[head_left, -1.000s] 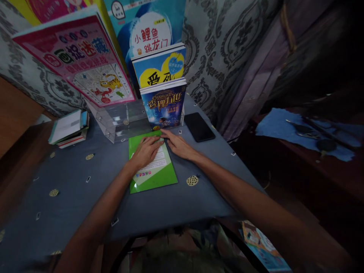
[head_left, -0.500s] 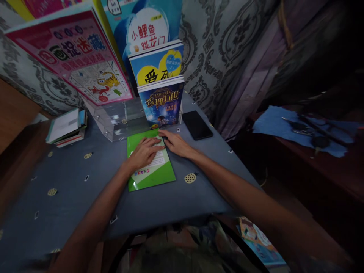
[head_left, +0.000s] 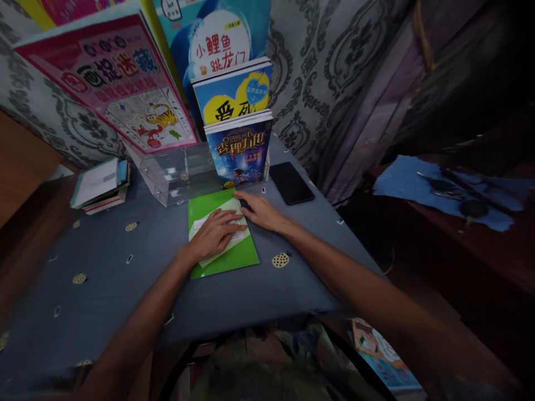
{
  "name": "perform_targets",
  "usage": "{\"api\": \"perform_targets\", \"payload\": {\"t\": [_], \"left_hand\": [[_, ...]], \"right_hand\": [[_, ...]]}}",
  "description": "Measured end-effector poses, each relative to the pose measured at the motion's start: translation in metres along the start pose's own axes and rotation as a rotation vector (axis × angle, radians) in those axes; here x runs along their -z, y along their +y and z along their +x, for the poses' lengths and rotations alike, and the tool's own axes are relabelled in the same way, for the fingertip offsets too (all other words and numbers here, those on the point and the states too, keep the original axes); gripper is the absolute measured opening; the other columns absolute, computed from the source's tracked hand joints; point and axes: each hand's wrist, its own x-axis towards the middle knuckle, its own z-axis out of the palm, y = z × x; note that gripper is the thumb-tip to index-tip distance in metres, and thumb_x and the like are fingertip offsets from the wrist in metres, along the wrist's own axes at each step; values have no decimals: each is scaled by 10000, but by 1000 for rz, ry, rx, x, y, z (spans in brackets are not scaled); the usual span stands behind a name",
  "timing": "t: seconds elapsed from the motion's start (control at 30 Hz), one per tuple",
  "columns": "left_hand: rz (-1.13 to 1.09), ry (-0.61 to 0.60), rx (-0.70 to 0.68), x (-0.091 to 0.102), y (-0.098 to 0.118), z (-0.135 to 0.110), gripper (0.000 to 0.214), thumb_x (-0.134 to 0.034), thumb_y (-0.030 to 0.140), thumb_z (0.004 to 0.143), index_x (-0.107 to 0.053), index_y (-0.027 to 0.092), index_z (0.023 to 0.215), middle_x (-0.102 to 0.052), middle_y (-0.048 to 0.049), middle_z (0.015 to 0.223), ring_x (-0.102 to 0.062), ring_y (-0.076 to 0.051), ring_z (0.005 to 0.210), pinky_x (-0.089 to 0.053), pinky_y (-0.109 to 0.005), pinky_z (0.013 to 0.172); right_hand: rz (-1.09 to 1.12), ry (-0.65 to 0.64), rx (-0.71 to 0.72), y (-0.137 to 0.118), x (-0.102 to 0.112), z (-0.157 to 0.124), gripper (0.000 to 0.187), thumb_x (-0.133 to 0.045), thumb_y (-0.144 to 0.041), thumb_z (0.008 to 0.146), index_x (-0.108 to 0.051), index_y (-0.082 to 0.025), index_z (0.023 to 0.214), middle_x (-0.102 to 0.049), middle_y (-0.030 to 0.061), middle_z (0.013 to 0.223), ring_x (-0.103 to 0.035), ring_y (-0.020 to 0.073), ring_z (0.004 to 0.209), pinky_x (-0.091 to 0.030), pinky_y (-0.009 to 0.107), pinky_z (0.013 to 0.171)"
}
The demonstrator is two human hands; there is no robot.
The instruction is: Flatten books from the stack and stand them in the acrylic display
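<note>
A thin green book lies flat on the blue-grey tablecloth. My left hand rests palm down on its white panel, fingers stretched out. My right hand lies at the book's upper right corner, fingers extended and touching the edge. Just behind the book, a dark blue book stands upright in a clear acrylic stand.
More books stand behind: a blue-yellow one, a large pink one, and a light blue one. A black phone lies to the right. A stack of books sits at left. Patterned curtain behind; table edge at right.
My left hand has slid down the green book toward me, uncovering the upper part of its white panel. My right hand stays at the book's top right corner.
</note>
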Motion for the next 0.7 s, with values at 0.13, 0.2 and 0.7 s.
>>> {"api": "perform_targets", "payload": {"t": [0.13, 0.2, 0.7], "left_hand": [[61, 25, -12, -4, 9, 1, 363, -476, 127, 968, -690, 236, 1240, -673, -101, 1333, -545, -267, 1339, -448, -532, 1106], [87, 20, -14, -5, 14, 3, 353, -470, 128, 972, -692, 217, 1231, -690, -118, 1289, -564, -267, 1312, -473, -516, 1087], [77, -18, -77, 0, 29, -1, 344, -482, 85, 937, -680, 178, 1204, -706, -105, 1264, -602, -237, 1264, -487, -476, 1077]], "right_hand": [[-30, 12, 2, 0, -2, 1, 556, -498, -111, 907, -498, -179, 1459, -630, 143, 1398, -591, 286, 1291, -459, 530, 1112], [-41, 17, 5, -1, -2, 1, 552, -500, -111, 901, -518, -193, 1447, -638, 131, 1391, -594, 283, 1289, -462, 521, 1110], [-77, -18, 34, -3, 1, -1, 561, -598, -207, 909, -510, -208, 1462, -595, 142, 1453, -553, 307, 1346, -442, 552, 1123]]}}
